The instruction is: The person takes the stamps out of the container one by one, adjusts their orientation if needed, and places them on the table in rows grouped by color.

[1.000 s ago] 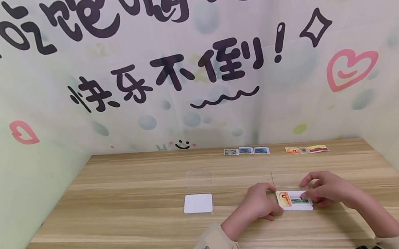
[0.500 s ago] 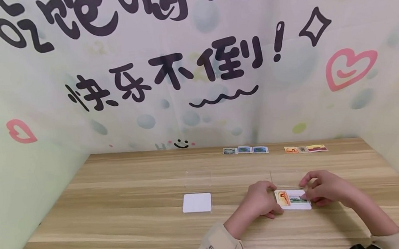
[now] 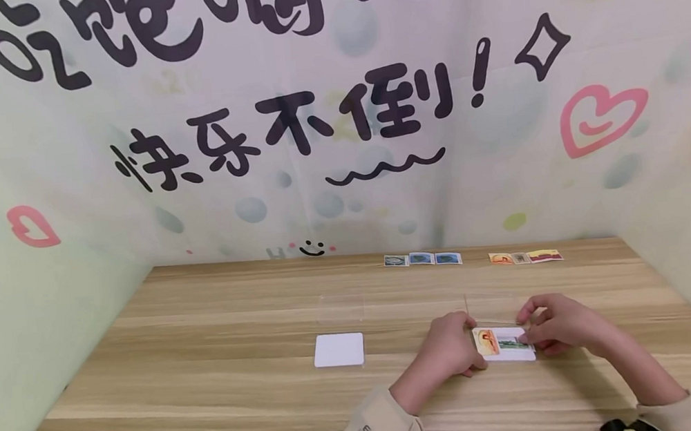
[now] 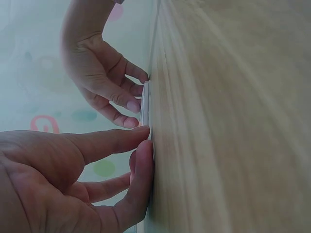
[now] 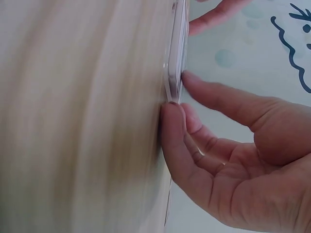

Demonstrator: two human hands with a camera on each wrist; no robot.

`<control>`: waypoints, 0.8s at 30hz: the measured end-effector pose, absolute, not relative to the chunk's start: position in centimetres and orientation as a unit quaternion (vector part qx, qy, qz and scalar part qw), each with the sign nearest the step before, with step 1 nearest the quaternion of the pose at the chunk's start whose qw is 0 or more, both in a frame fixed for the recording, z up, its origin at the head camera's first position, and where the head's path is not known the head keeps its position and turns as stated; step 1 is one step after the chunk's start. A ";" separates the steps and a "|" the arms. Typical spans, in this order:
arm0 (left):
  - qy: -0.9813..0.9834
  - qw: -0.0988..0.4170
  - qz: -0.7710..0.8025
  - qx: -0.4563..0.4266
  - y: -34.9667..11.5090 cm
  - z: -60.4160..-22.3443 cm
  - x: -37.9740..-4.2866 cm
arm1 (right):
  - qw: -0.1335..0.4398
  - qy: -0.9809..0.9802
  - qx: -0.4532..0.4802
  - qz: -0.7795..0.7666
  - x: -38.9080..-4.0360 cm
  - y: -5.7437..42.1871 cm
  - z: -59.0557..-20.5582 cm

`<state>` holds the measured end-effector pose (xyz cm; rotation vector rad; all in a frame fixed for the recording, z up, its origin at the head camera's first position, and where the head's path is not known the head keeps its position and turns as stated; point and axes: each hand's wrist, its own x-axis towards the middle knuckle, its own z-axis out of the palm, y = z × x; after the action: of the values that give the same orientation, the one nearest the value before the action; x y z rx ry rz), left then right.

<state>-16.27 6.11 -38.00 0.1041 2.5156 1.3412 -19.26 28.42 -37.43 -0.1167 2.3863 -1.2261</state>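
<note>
We see the card (image 3: pixel 509 356) on the table (image 3: pixel 210 367), long axis left to right: the left hand (image 3: pixel 449 344) has its grip clamped on one end, the right hand (image 3: pixel 559 325) on the other (thumb at the green stamp (image 3: pixel 509 343)).

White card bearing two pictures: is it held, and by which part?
The white card is held: left hand at its left end, right hand at its right.

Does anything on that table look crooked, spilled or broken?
Nothing looks spilled or broken. Only slightly askew are the three bluish pictures at the back: their edges don't quite line up. The visible part of the picture card between the left hand and right hand looks undamaged.
</note>
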 end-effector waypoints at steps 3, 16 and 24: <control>0.875 0.140 0.461 0.038 6.1 -38.0 -16.2 | 0.232 0.864 -0.046 -0.444 -19.3 28.4 -37.4; 0.882 0.140 0.448 0.027 6.2 -37.9 -16.1 | 0.246 0.852 -0.060 -0.459 -19.5 28.9 -37.6; 0.881 0.142 0.450 0.027 6.2 -37.9 -16.2 | 0.250 0.848 -0.082 -0.460 -19.6 29.2 -37.6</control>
<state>-16.20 6.21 -37.86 0.0768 2.5427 1.2986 -19.63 29.20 -37.61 -0.2227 2.3084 -1.2518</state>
